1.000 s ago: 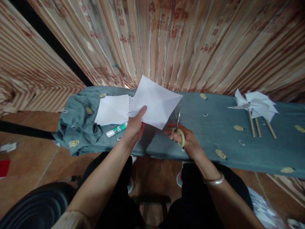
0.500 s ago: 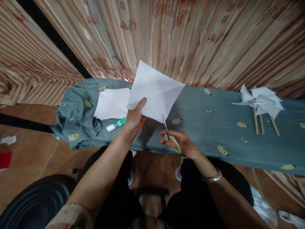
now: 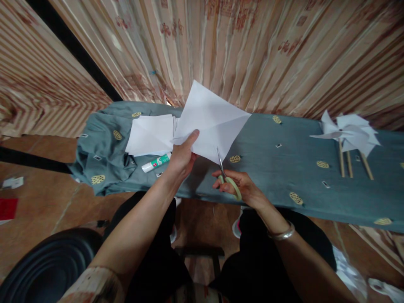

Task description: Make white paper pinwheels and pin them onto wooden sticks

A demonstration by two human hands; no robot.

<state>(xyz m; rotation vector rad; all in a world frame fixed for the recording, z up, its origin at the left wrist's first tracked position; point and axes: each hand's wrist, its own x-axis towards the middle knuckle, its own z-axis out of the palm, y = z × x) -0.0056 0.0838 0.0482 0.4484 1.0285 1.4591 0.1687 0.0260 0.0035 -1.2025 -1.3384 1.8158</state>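
Scissors (image 3: 222, 167) moved to one sheet (image 3: 214, 118), two hands (image 3: 183, 156) (image 3: 242, 184), three pinwheel sticks (image 3: 349, 164)

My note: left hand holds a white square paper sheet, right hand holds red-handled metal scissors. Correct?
Not quite: the head view shows the metal scissors with pale green handles, not red. The right hand holds them; the left hand holds the white square paper sheet.

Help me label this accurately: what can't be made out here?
All in head view:
left hand: most fingertips hidden beneath the paper
scissors: second blade hidden, apparently behind the paper
glue stick: print too small
pinwheels: overlapping vanes partly hide each other
tablecloth: right end cut off by picture edge
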